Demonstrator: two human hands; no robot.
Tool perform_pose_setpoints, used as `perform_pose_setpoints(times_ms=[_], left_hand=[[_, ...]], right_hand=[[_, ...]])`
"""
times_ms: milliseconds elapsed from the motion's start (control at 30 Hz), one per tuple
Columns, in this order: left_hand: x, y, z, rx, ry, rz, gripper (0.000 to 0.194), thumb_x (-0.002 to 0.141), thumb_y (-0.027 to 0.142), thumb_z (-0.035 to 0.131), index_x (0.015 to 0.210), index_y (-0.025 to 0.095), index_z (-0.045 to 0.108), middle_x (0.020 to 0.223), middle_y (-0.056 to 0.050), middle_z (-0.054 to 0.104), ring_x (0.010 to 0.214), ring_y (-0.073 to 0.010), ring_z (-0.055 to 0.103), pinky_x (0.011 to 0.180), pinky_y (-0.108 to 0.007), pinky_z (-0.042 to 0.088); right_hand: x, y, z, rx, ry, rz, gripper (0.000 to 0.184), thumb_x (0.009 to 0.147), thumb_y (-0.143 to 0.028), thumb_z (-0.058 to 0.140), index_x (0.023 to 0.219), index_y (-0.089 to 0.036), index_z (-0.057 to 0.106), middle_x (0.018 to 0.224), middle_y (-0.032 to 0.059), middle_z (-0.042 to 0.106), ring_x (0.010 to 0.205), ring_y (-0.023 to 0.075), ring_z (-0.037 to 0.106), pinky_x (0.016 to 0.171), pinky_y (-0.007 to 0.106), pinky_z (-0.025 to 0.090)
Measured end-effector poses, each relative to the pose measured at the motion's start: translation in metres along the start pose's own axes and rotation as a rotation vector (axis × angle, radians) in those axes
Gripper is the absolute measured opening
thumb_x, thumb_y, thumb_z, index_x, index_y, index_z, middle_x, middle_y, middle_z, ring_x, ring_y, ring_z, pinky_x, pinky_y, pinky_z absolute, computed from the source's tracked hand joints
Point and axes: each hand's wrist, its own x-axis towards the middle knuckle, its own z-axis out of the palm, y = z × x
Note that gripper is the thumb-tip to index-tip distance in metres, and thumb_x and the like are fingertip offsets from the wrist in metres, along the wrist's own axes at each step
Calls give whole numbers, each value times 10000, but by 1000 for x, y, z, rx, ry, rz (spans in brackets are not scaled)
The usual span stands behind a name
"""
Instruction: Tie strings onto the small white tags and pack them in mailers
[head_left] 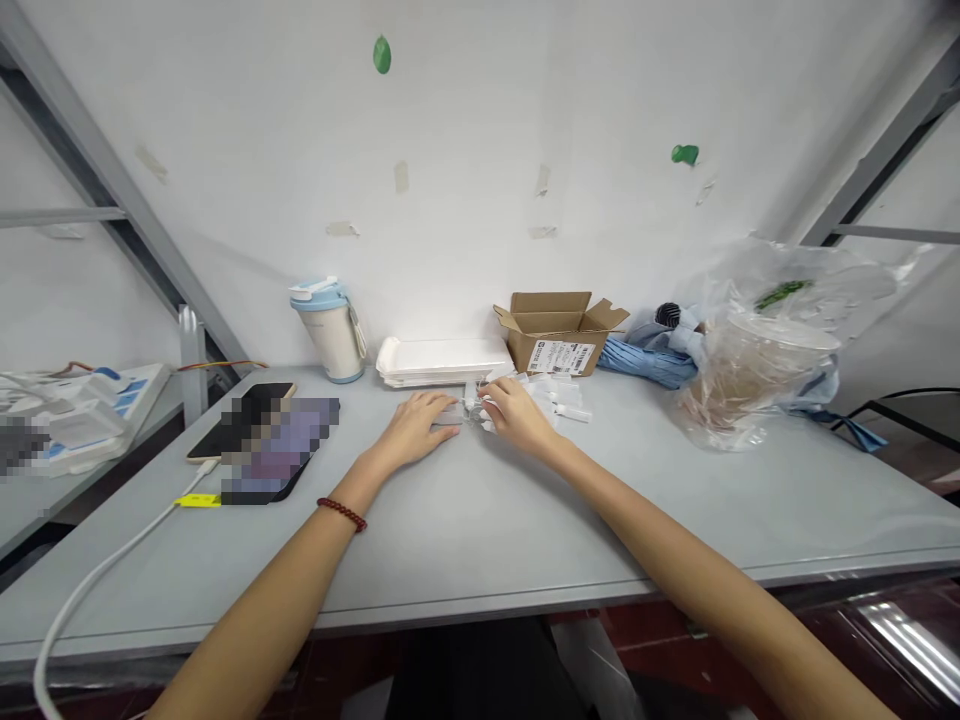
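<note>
My left hand [417, 430] rests low over the table, thumb and fingers closed around the edge of a small clear plastic piece [448, 415]. To its right, my right hand [516, 412] is closed, its bent fingertips among small white pieces; what they pinch is hidden. A loose pile of small white and clear plastic-wrapped pieces [574, 412] spreads beside and behind my right hand. Just behind both hands lies a stack of flat white trays or boxes [446, 358].
An open cardboard box [559, 335] stands behind the pile. Rightward are blue cloth [652, 362] and a plastic bag [739, 380] around a round container. At left are a blue-and-white cup [328, 335], two phones [247, 425] and a white cable [112, 560].
</note>
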Motion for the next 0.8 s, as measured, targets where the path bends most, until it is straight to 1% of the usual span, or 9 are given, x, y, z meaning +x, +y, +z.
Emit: perform_pose_setpoints(times_ms=[67, 100, 167, 233, 333, 467, 567, 700, 800], left_hand=[[1, -2, 1, -15, -21, 4, 405, 851, 342, 514, 1230, 206, 554, 1257, -82, 581, 1166, -270, 497, 988, -427, 387], [2, -4, 1, -26, -23, 5, 388, 857, 316, 502, 1224, 204, 561, 1243, -82, 594, 1151, -267, 511, 979, -421, 396], [3, -8, -2, -47, -21, 10, 370, 858, 271, 489, 1208, 195, 579, 1229, -90, 607, 1136, -268, 526, 972, -417, 405], [4, -11, -5, -67, -16, 10, 361, 845, 221, 490, 1187, 188, 600, 1222, -95, 613, 1136, -270, 531, 984, -417, 399], [4, -14, -7, -97, -11, -11, 375, 813, 155, 510, 1165, 211, 626, 1221, -77, 620, 1157, -260, 527, 1017, -406, 379], [5, -15, -4, -141, -10, -70, 380, 812, 136, 506, 1157, 209, 648, 1299, -91, 570, 1192, -253, 517, 1042, -396, 362], [6, -16, -4, -169, 12, -110, 405, 800, 128, 511, 1175, 200, 644, 1339, -102, 536, 1227, -266, 490, 1050, -406, 352], [5, -18, -12, -190, 47, -123, 527, 738, 177, 617, 1263, 159, 574, 1327, -128, 547, 1218, -284, 493, 1046, -402, 352], [4, -20, -18, -151, 63, -154, 550, 728, 184, 624, 1272, 132, 557, 1300, -142, 566, 1184, -286, 520, 1028, -401, 367]], right_hand=[[18, 1, 2, -99, -83, -16, 313, 850, -47, 443, 1084, -145, 624, 1067, 122, 595, 989, 222, 516, 838, 327, 410], [28, 2, 3, -152, -157, -37, 369, 815, 7, 439, 1079, -156, 639, 1059, 118, 602, 987, 219, 524, 813, 316, 409], [47, 3, 5, -201, -283, -106, 404, 766, 42, 474, 1025, -190, 679, 1018, 97, 623, 918, 206, 550, 734, 291, 406], [61, 3, 6, -210, -338, -146, 391, 727, 54, 520, 936, -214, 712, 943, 79, 636, 876, 198, 558, 662, 270, 392], [70, 3, 10, -228, -368, -193, 361, 705, 60, 558, 844, -226, 729, 895, 78, 634, 876, 206, 552, 609, 265, 369], [70, 2, 14, -261, -356, -240, 291, 730, 41, 579, 785, -206, 723, 926, 103, 629, 880, 220, 532, 619, 281, 371], [69, 4, 11, -276, -329, -250, 254, 755, 18, 575, 806, -189, 713, 949, 115, 627, 897, 222, 516, 660, 293, 381], [61, 7, -6, -278, -274, -218, 255, 787, -8, 550, 952, -153, 680, 1021, 122, 621, 916, 224, 497, 713, 308, 384], [43, 11, -23, -267, -147, -144, 265, 787, -17, 549, 1005, -136, 643, 1009, 110, 634, 925, 240, 479, 749, 335, 370]])
